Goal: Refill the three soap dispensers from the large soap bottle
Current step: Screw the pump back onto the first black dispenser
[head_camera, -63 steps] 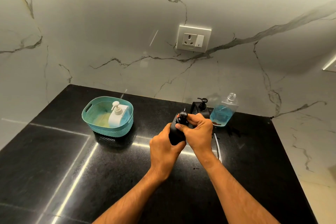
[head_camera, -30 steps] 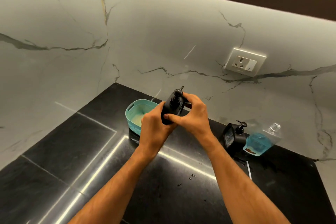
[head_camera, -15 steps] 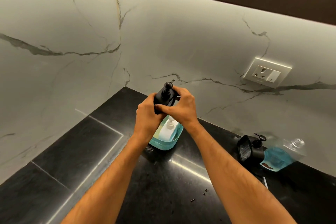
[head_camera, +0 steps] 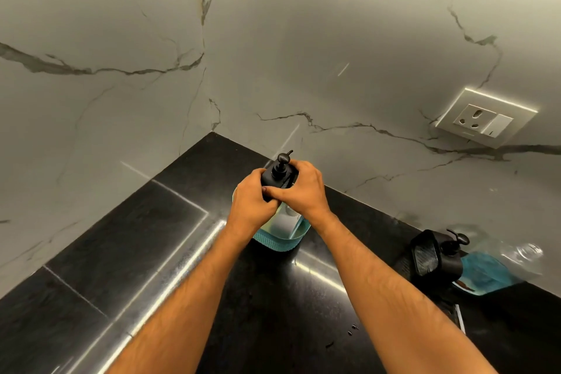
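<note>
Seen across a polished black stone tabletop (head_camera: 151, 252): a teal woven plastic basket (head_camera: 274, 241) with a white pump dispenser (head_camera: 283, 218) inside. Held upright directly above it, long axis vertical, a black square pump dispenser (head_camera: 277, 174). Gripped from both sides, left hand (head_camera: 252, 203) and right hand (head_camera: 303, 191) equally near, fingers (head_camera: 273, 190) curled around its body.

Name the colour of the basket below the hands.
Teal, seen in the head view, the only one.

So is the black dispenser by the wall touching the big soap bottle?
Cannot tell. In the head view the black dispenser overlaps the large soap bottle behind it, hiding any contact or gap.
</note>
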